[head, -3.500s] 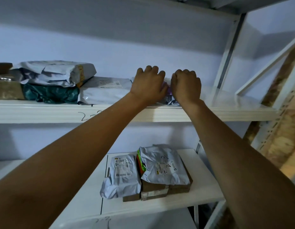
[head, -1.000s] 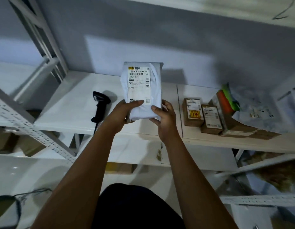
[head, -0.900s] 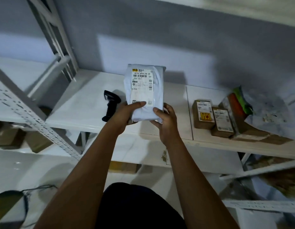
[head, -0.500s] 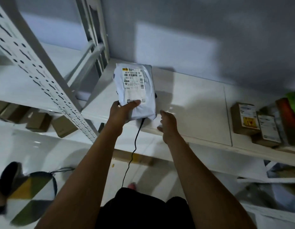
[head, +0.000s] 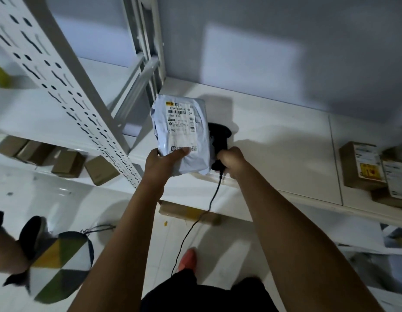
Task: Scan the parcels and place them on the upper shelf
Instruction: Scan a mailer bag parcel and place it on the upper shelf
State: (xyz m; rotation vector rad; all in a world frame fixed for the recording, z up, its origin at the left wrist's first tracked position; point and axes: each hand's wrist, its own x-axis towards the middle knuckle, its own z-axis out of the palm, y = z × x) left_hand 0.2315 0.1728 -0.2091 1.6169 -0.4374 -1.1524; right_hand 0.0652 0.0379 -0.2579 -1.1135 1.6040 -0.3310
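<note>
My left hand (head: 165,162) grips the lower edge of a white plastic parcel (head: 180,131), held upright with its barcode label facing me. Just right of it, my right hand (head: 232,159) is closed around the handle of a black barcode scanner (head: 219,137), whose head sticks out behind the parcel's right edge. The scanner's black cable (head: 204,212) hangs down from my right fist toward the floor. Both hands hover over the front edge of the white lower shelf (head: 274,149). The upper shelf is out of view.
Small cardboard boxes (head: 364,167) with labels sit on the shelf at the right. A perforated white upright (head: 67,86) slants across the left. More brown boxes (head: 67,163) lie on a lower level at left. A patterned bag (head: 60,264) rests on the floor beside another person's leg.
My right hand let go of the parcel, moved right and closed on the scanner. The left hand keeps holding the parcel alone. My view swung left and down.
</note>
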